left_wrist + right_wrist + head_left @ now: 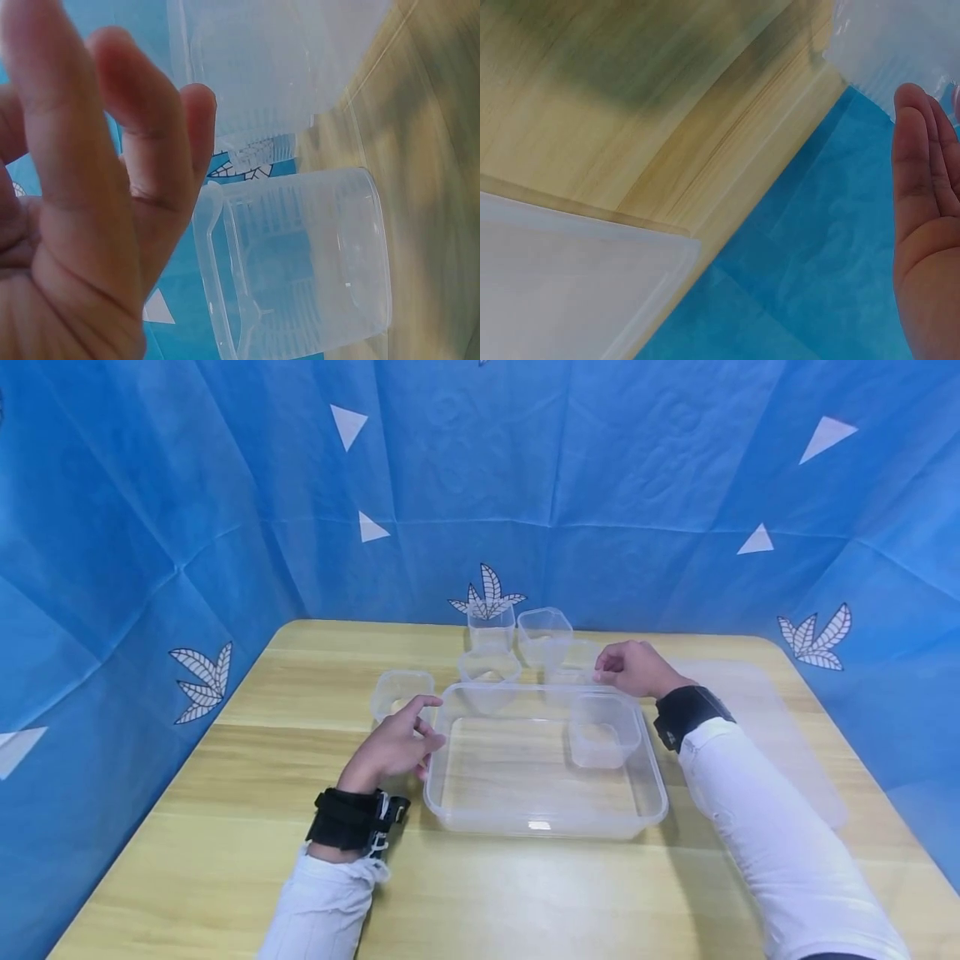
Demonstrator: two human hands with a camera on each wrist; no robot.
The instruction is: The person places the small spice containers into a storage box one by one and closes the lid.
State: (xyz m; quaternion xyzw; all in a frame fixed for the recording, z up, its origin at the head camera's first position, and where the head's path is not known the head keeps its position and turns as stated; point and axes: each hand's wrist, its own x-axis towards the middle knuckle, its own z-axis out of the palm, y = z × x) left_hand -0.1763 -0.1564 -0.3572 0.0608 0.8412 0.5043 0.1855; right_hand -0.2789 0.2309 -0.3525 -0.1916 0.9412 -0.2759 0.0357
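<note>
A large clear plastic box [540, 831] stands on the table with a small clear container [603, 735] inside it, toward the right. My left hand [397, 743] is at the box's left wall, fingers spread and relaxed, holding nothing. Just behind that hand is another small container [401, 685], its ribbed side [300, 262] showing large in the left wrist view. Behind the box's far rim, my right hand [633, 668] pinches the right edge of a small clear container [573, 660]. In the right wrist view its fingers [911, 165] overlap that container's ribbed side [885, 56].
Several more small clear containers, among them one behind the box [489, 667] and one farther back [545, 631], stand toward the table's back edge. A flat translucent lid [780, 735] lies at the right, partly behind the right forearm. Blue cloth [600, 468] hangs around the table.
</note>
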